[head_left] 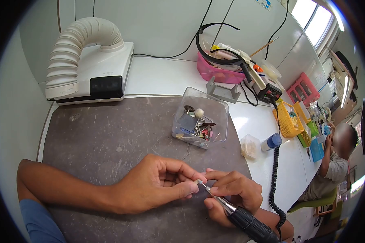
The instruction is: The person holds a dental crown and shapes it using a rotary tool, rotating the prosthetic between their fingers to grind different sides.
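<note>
While the left hand (166, 184) pinches a small pale piece (197, 182) above the scratched dark mat (109, 141), the right hand (235, 192) grips a black-handled rotary handpiece (247, 220), its tip at the piece. White desktop (247, 117) borders the mat; a seated person (332, 162) is at right. Lettering is too small to read.

White wall panels (150, 24) stand behind a white table (160, 77); the bright window (312, 18) is upper right.

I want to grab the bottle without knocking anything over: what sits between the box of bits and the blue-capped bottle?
A small clear tub stands between the box of bits and the blue-capped bottle, in the head view.
</note>
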Demonstrator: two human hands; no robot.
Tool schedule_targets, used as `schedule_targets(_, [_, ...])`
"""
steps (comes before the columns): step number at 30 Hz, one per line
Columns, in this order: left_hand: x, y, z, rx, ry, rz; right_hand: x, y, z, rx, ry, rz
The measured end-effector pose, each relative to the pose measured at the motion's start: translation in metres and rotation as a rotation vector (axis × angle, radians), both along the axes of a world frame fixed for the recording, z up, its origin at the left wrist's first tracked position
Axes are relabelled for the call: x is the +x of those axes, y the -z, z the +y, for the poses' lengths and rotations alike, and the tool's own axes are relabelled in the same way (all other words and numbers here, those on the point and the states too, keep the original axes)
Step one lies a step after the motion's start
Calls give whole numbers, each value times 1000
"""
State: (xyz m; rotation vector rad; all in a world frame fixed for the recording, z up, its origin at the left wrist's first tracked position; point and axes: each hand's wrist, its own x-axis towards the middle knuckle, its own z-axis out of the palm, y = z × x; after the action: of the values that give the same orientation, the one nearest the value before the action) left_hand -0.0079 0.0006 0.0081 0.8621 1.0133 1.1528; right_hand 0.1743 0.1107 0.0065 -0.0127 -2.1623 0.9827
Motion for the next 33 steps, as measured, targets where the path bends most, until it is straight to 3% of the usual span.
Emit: schedule_targets(33, [0, 1, -1, 12, -7, -10, 1, 3, 0, 25, 25, 1])
